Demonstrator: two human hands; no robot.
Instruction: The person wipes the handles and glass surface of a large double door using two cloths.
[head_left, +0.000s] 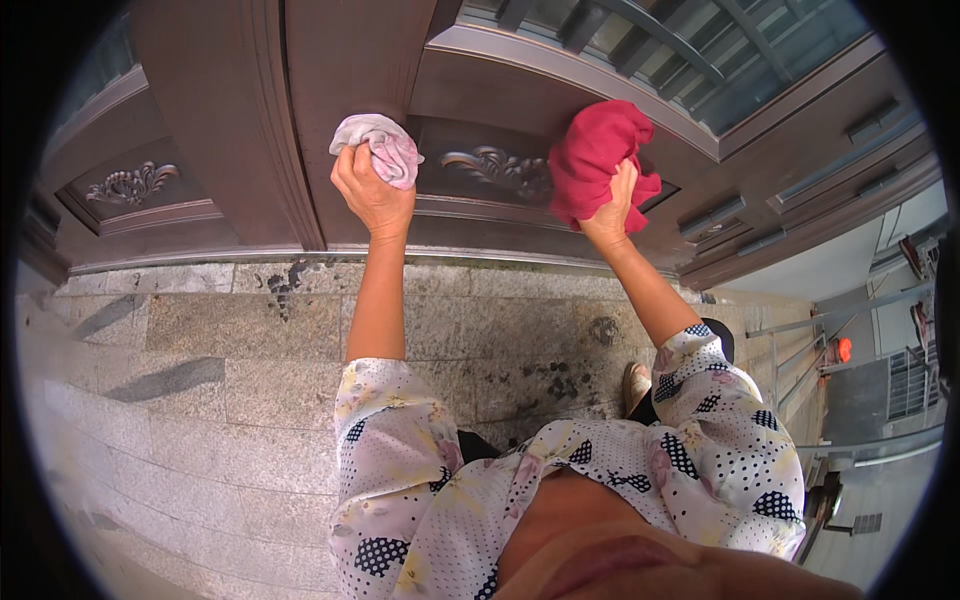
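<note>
My left hand (373, 187) is closed on a crumpled pale pink and white cloth (391, 154), held against the flat frame of a dark brown door (352, 67). To the right, my right hand (613, 206) grips a bunched red cloth (600, 150) over the right end of a recessed door panel. Between the two cloths, a raised scroll ornament (495, 166) shows on that panel. The fingertips of both hands are partly hidden in the folds.
Above the right cloth is a glazed window with metal bars (675, 45). Another ornamented panel (131, 184) lies at left. Stone paving (247, 322) with dark wet spots runs below the door. Metal railings (840, 307) and an orange object (844, 349) stand at far right.
</note>
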